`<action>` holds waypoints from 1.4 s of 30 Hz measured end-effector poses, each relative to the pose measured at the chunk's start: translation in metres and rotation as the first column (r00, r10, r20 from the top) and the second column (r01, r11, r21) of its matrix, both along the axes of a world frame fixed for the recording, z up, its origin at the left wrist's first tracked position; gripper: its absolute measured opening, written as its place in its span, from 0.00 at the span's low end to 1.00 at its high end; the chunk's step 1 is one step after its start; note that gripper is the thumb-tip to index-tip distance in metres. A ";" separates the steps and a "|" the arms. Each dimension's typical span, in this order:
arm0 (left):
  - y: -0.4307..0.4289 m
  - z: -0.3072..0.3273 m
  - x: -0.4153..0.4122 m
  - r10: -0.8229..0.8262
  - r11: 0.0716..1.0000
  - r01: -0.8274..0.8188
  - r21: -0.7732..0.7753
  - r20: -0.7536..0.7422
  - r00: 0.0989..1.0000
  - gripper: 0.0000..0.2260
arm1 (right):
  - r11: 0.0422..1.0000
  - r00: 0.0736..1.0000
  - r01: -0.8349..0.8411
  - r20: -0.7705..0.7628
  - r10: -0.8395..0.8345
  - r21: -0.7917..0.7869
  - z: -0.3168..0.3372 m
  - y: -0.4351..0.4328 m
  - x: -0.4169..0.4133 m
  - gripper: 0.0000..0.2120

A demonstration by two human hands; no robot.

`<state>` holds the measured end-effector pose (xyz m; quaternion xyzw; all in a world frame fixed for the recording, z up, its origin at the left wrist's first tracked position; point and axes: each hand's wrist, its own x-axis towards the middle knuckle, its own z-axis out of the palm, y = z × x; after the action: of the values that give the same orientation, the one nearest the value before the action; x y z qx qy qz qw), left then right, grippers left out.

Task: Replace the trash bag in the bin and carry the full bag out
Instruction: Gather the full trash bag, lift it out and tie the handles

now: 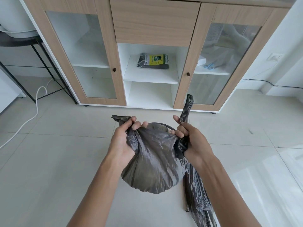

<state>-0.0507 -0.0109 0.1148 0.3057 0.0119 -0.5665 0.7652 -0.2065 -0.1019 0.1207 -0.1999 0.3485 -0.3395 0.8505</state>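
White cable [35,110]: lies on the tiled floor [57,161], well to the left of both grips.
Left hand [122,141]: fingers curled tight around one gathered ear of the dark trash bag [152,167]; the ear's tip pokes out past the knuckles, up and to the left.
Trash bag: hangs between and below the two grips, bulging and rounded, held clear above the floor; a round dark rim shows just behind its top, whether of a bin cannot be told.
Pack of bags [154,61]: yellow-labelled, lying on the middle shelf of the cabinet [155,22], well beyond the grips.
Right hand [191,141]: clenched on the bag's other gathered ear, which stands up above the fist; index finger extended beside it.
Second sheet of dark plastic [198,202]: trails down from below the right grip toward the lower edge of view.
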 end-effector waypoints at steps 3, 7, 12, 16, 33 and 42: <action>-0.004 -0.006 -0.002 -0.029 0.998 0.024 0.054 0.097 0.995 0.13 | 0.997 0.999 0.037 -0.022 -0.035 0.061 -0.009 0.003 0.003 0.12; -0.002 -0.010 -0.002 -0.121 0.990 0.097 0.104 0.254 0.960 0.15 | 0.998 0.994 0.029 -0.104 -0.023 0.062 -0.020 0.006 0.009 0.14; -0.005 -0.012 0.000 -0.206 0.961 0.104 0.255 0.414 0.886 0.11 | 0.983 0.998 0.038 -0.056 -0.028 0.181 -0.023 0.004 0.009 0.15; -0.002 -0.015 -0.003 -0.326 0.931 0.118 0.345 0.641 0.695 0.11 | 0.997 0.990 -0.004 -0.137 0.014 0.071 -0.024 0.001 0.007 0.13; 0.004 -0.010 -0.017 -0.568 0.820 0.351 0.452 0.711 0.413 0.16 | 0.848 0.734 -0.384 -0.678 0.041 -0.364 -0.036 0.008 0.008 0.14; 0.004 -0.013 -0.017 -0.644 0.765 0.299 0.571 0.656 0.394 0.15 | 0.878 0.880 -0.436 -0.297 0.371 -0.195 -0.024 0.001 0.008 0.13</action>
<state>-0.0676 -0.0071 0.1018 0.6586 -0.3329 -0.5373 0.4083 -0.1987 -0.1008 0.0965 -0.4181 0.3566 -0.1673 0.8186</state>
